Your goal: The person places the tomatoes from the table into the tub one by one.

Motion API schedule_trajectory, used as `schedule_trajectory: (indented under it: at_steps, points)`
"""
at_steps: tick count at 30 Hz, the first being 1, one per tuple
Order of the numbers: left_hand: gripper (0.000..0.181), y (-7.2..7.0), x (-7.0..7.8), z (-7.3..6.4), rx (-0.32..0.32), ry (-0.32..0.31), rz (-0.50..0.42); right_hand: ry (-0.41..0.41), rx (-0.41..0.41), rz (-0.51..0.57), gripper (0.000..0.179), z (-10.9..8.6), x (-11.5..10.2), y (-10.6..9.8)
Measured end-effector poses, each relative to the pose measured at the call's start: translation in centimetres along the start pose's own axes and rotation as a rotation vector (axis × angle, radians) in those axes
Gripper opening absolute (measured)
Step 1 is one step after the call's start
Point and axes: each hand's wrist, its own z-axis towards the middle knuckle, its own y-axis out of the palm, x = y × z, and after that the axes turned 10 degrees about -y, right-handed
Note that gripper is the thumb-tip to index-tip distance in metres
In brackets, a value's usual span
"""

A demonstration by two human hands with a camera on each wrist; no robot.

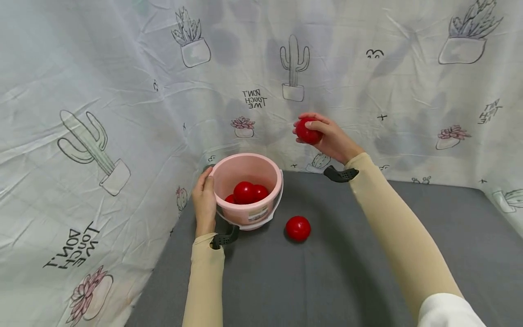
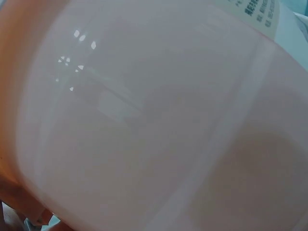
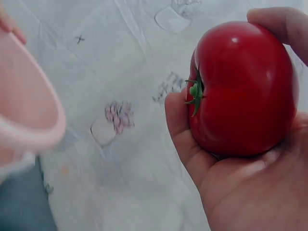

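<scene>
In the head view a pink bucket [image 1: 247,165] with a white handle holds several red tomatoes [image 1: 244,192]. My left hand [image 1: 204,202] grips the bucket's left side, thumb over the rim. The left wrist view is filled by the bucket's pale pink wall [image 2: 159,115], with part of a label at the top right. Up and to the right of the bucket, my right hand [image 1: 332,138] holds a red tomato [image 1: 308,131] in the air. Its green stem shows on the tomato [image 3: 245,91] in the right wrist view, with fingers and thumb curled around it.
Another tomato [image 1: 298,228] lies on the dark grey table [image 1: 265,281], just right of the bucket. Behind and to the left hangs a white cloth [image 1: 339,68] printed with cacti and potted plants. The bucket's handle [image 1: 261,222] hangs down at its front.
</scene>
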Motion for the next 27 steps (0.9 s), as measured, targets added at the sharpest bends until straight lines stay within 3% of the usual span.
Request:
schedule_trajectory:
  at_steps: [12, 27]
  points:
    - [0.041, -0.1, -0.3, -0.3, 0.023, 0.004, -0.004, 0.061, -0.157, 0.008, 0.036, 3.5, 1.3, 4.9]
    - [0.041, -0.1, 0.2, -0.6, 0.013, 0.012, -0.016, 0.162, -0.305, 0.058, 0.029, 5.2, 5.1, 9.3]
